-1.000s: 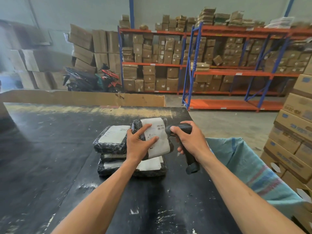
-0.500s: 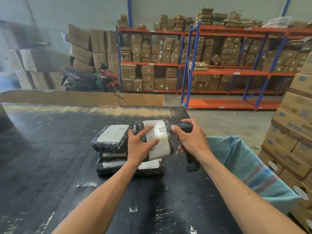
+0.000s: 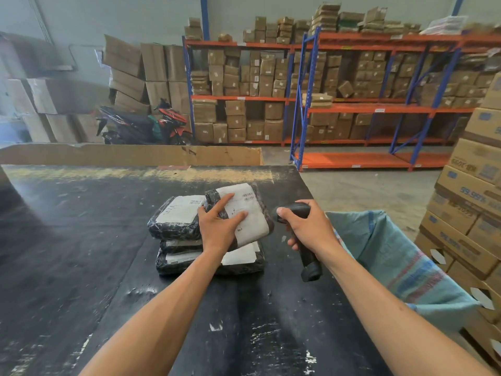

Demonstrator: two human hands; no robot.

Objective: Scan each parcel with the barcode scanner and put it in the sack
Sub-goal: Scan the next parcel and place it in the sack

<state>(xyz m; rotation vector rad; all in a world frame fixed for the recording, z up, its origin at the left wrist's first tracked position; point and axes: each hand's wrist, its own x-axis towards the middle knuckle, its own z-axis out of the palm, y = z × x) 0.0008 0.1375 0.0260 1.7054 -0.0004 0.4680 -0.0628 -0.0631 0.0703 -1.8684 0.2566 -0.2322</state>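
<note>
The bright scan light seen half a second ago is gone. The black wrapped parcel with the white paper label (image 3: 238,213) is pressed under the flat left hand (image 3: 219,226) on the pile, on the black bench (image 3: 81,240). The black barcode scanner (image 3: 303,234) is gripped by the right hand (image 3: 311,229). The slippery parcel could be dropped beside the blue woven sack (image 3: 401,267). Label print is too small to be read.

Even, bright daylight fills my view; the scuffed black counter (image 3: 81,240) glares pale along its far edge. My forearms cast soft shadows. Everything left of the counter smears and bends.
</note>
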